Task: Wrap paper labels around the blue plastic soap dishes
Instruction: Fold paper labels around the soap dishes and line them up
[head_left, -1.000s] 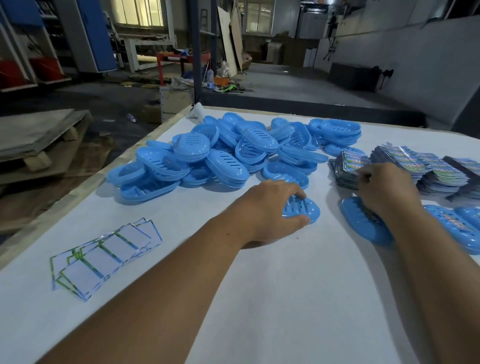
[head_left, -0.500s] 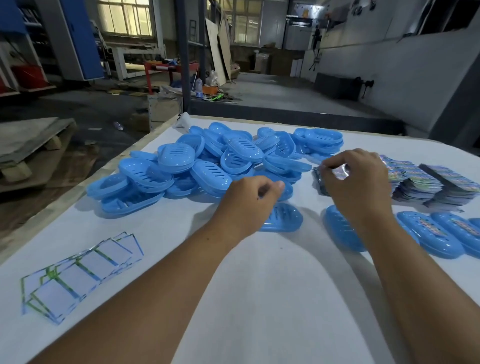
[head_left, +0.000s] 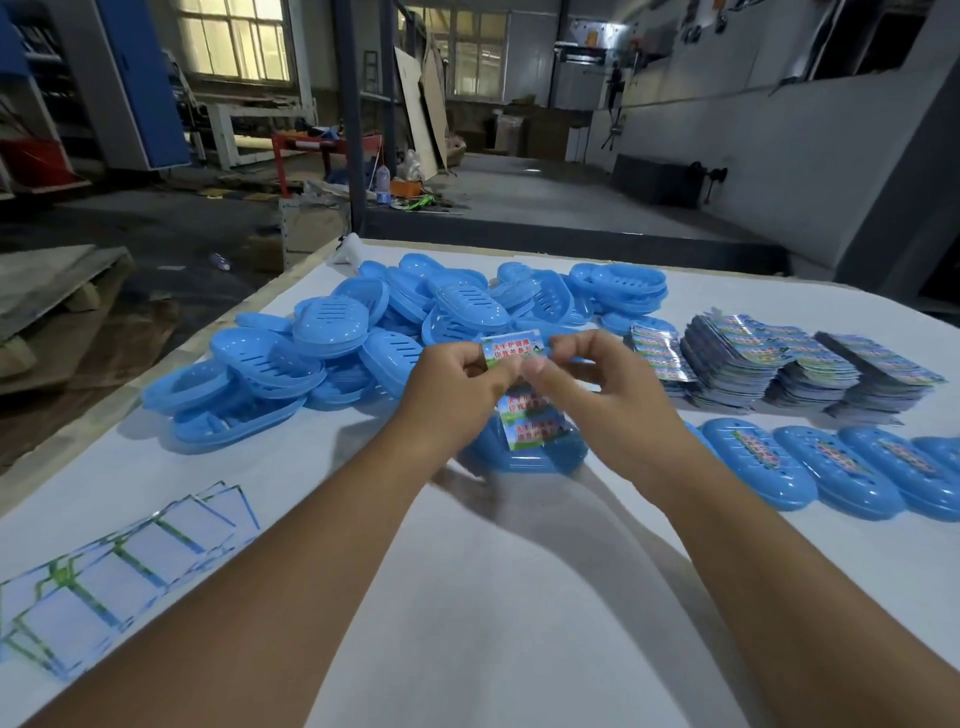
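1. Big change from a second ago: the left hand (head_left: 457, 395) was on a lone soap dish (head_left: 524, 452) on the counter (head_left: 519, 597) and the right hand (head_left: 608, 400) was over at the label stacks (head_left: 779, 364). Now both hands have met in the middle, pinching one paper label (head_left: 511, 349) between thumbs and fingertips.
2. The label hangs as a strip just above that dish, which sits on the counter right under the hands. Looks like the pick-up part is done and the actual wrapping is about to start, but that's a guess.
3. Both hands are clenched on the label's top edge. Neither one holds the dish.
4. The pile of unwrapped dishes (head_left: 395, 343) sits behind the hands, and the finished dishes (head_left: 831, 473) line up along the right side.
5. Hard to tell: whether the label's lower end touches the dish or just dangles in front of it. The fingers hide the middle of the strip, and the print is blurry.
6. The backing sheets (head_left: 119, 571) at the left are cut off by the frame edge.
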